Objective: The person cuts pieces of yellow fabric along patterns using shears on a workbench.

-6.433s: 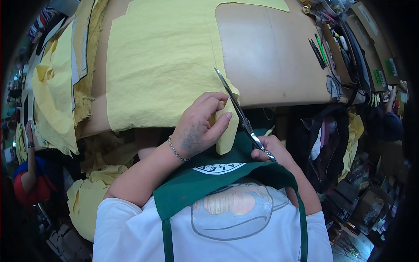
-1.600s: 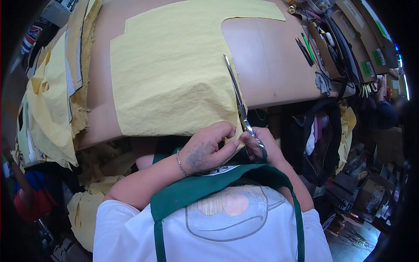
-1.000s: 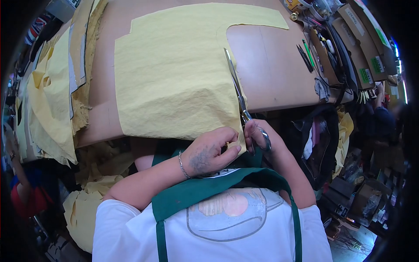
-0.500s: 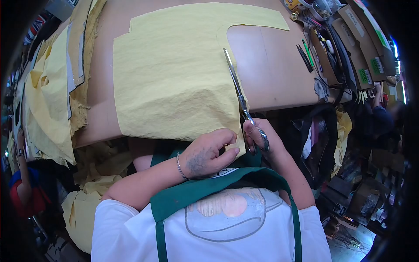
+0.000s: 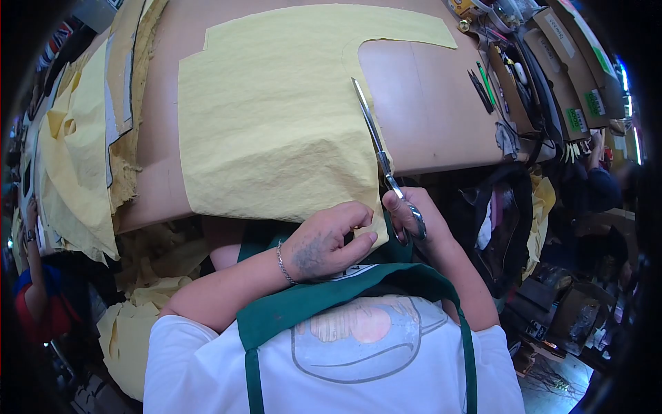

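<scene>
A large yellow fabric piece (image 5: 276, 117) lies over the table, wrinkled toward the front, where it hangs past the near edge. My left hand (image 5: 329, 241) pinches its lower right corner between thumb and fingers. In my right hand (image 5: 416, 217) are long metal scissors (image 5: 376, 141), with fingers through the handles. Their blades point away from me along the fabric's right edge, and the tips look close together. A narrow strip of the fabric lies to the right of the blades.
The table (image 5: 441, 103) has dark tools and a green pen (image 5: 487, 84) at the right, beside a cardboard box of tools (image 5: 516, 90). More yellow fabric (image 5: 76, 159) hangs at the left. A dark bag (image 5: 493, 228) sits below right. Other people are at both sides.
Since the earliest frame, the corner of fabric has come up between my hands and the scissors have turned more upright. Over the last half second my hands and the fabric have barely moved.
</scene>
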`<state>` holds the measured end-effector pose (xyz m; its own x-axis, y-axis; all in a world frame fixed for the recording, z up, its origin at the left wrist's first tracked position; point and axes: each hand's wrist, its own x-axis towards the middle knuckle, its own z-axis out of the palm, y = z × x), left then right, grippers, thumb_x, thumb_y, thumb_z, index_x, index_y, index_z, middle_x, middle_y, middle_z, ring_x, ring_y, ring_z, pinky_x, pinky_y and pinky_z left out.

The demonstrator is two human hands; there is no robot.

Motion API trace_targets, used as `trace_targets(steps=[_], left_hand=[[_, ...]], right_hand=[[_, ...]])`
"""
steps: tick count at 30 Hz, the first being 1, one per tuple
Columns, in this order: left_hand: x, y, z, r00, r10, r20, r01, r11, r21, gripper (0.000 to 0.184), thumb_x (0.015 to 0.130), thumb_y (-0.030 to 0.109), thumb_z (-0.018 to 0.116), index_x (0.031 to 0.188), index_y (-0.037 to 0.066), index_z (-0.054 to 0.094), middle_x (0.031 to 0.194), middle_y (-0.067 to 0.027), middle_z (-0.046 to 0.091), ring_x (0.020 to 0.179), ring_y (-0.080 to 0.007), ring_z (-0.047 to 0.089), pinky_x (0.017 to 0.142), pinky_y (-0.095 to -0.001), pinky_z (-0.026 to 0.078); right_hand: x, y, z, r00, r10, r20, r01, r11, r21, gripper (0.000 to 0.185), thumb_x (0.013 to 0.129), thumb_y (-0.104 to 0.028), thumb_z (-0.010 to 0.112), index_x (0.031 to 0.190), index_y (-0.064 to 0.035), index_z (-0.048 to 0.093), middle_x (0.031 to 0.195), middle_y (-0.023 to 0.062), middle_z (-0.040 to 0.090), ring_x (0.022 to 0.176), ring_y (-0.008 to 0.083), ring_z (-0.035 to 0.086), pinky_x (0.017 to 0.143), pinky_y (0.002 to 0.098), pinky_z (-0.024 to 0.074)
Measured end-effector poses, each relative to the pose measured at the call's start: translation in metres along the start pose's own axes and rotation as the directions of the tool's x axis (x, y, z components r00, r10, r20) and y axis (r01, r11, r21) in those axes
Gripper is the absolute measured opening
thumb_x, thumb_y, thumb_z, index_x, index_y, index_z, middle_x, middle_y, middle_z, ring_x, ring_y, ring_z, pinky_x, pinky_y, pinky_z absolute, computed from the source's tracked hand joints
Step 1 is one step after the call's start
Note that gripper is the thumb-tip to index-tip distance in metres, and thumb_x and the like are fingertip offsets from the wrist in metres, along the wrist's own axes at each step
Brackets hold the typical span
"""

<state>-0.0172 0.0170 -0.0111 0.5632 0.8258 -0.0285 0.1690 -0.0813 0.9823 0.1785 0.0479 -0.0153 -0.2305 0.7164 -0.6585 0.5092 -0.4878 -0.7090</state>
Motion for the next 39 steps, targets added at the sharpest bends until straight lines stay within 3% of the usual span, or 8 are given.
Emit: trace_targets(steps=[12,15,18,21,24,30,36,39], left_hand=[[0.0,-0.007,-0.012,0.996,0.061,0.058,-0.055,0.992,-0.114,0.022,0.083,0.021,0.05,0.092,0.001,0.051,0.095,-0.0145,0.054,0.09,-0.028,0.052,0.079,-0.0331,0.04],[0.005,-0.018,-0.031,0.918,0.367,-0.15,-0.269,0.854,0.446,0.029,0.082,0.029,0.051,0.096,0.004,0.052,0.108,-0.0142,0.05,0.107,-0.0304,0.045,0.089,-0.0385,0.035],[0.011,-0.007,-0.048,0.918,0.325,-0.227,0.064,0.443,0.894,0.033,0.079,0.034,0.055,0.099,0.008,0.053,0.116,-0.0117,0.048,0.117,-0.0305,0.037,0.094,-0.0432,0.031],[0.016,-0.031,-0.058,0.903,0.33,-0.276,0.136,0.39,0.911,0.031,0.076,0.033,0.059,0.096,0.01,0.055,0.111,-0.0074,0.05,0.112,-0.0279,0.04,0.088,-0.0449,0.036],[0.017,-0.036,-0.062,0.931,0.14,-0.338,0.203,0.571,0.795,0.022,0.073,0.026,0.062,0.087,0.01,0.055,0.095,-0.0061,0.053,0.095,-0.0263,0.048,0.075,-0.0414,0.041],[0.017,-0.043,-0.058,0.925,0.263,-0.275,0.089,0.554,0.828,0.011,0.072,0.014,0.061,0.073,0.009,0.051,0.074,-0.0061,0.048,0.072,-0.0242,0.048,0.059,-0.0346,0.04],[-0.024,-0.024,-0.031,0.953,0.108,-0.283,0.174,0.57,0.803,0.017,0.069,0.016,0.064,0.082,0.01,0.055,0.086,-0.005,0.051,0.081,-0.0245,0.049,0.066,-0.0363,0.04],[-0.015,-0.024,-0.02,0.961,0.085,-0.263,0.197,0.456,0.868,0.048,0.072,0.028,0.062,0.115,0.014,0.047,0.124,-0.0079,0.038,0.118,-0.029,0.032,0.086,-0.0558,0.029]], right_hand=[[0.001,-0.001,0.002,0.999,0.039,-0.025,-0.04,0.998,-0.055,0.065,0.067,-0.065,0.054,0.068,0.0002,0.055,0.047,0.0019,0.046,0.039,0.0104,0.05,0.037,0.0245,0.0399],[0.001,0.0,0.0,0.998,0.05,-0.029,-0.052,0.996,-0.067,0.067,0.067,-0.066,0.053,0.067,0.0005,0.054,0.047,0.0021,0.046,0.039,0.0103,0.05,0.037,0.0245,0.0403],[0.004,-0.001,-0.001,0.998,0.048,-0.027,-0.05,0.995,-0.087,0.067,0.067,-0.067,0.052,0.064,-0.0007,0.051,0.046,0.0021,0.046,0.039,0.0102,0.05,0.037,0.0244,0.0407],[0.006,-0.003,-0.005,0.998,0.059,-0.016,-0.06,0.991,-0.118,0.066,0.067,-0.068,0.05,0.061,-0.0028,0.049,0.046,0.0023,0.046,0.038,0.0103,0.049,0.037,0.0242,0.0408],[0.004,-0.004,-0.009,0.999,0.052,0.013,-0.05,0.993,-0.109,0.065,0.067,-0.068,0.05,0.06,-0.0042,0.047,0.046,0.0024,0.046,0.038,0.0104,0.05,0.037,0.024,0.0407],[0.0,0.004,-0.013,0.997,0.05,0.064,-0.04,0.99,-0.138,0.06,0.07,-0.063,0.054,0.063,-0.0031,0.05,0.046,0.0016,0.046,0.039,0.0101,0.049,0.037,0.0239,0.0397],[-0.03,0.024,-0.009,0.988,0.001,0.156,0.015,0.995,-0.103,0.059,0.068,-0.062,0.057,0.063,-0.0037,0.05,0.05,0.0001,0.045,0.045,0.0083,0.046,0.042,0.0236,0.0378],[-0.03,0.035,-0.006,0.984,-0.036,0.177,0.052,0.995,-0.086,0.061,0.065,-0.066,0.056,0.059,-0.0056,0.046,0.051,-0.0005,0.045,0.049,0.009,0.044,0.045,0.0248,0.0367]])
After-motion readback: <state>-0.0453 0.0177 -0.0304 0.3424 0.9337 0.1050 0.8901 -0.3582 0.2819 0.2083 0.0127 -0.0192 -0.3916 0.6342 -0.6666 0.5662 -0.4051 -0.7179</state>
